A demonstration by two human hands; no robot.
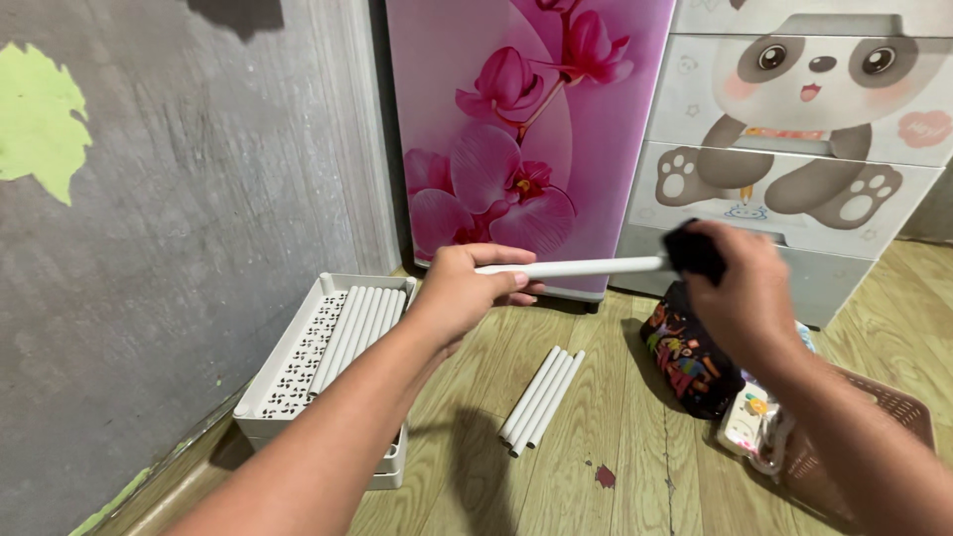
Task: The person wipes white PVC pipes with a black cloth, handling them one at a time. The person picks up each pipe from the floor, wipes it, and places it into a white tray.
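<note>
L hand (467, 290) grips one white tube (576, 267), R hand (740, 288) rubs it w/ dark cloth (693, 250); three tubes (541, 399) on floor, more in tray (298, 347), untouched.

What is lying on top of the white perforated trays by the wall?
A row of white tubes lies side by side on the top white tray, along its right part. The left forearm covers the stack's near right corner, so anything there is hidden.

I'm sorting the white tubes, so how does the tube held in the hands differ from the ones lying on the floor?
The held tube is single, up in the air and roughly level, gripped by the left hand, with the right hand pressing a dark cloth on its end. The floor tubes lie loose, bunched side by side at a slant on the wooden floor, untouched. All are plain white tubes.
</note>
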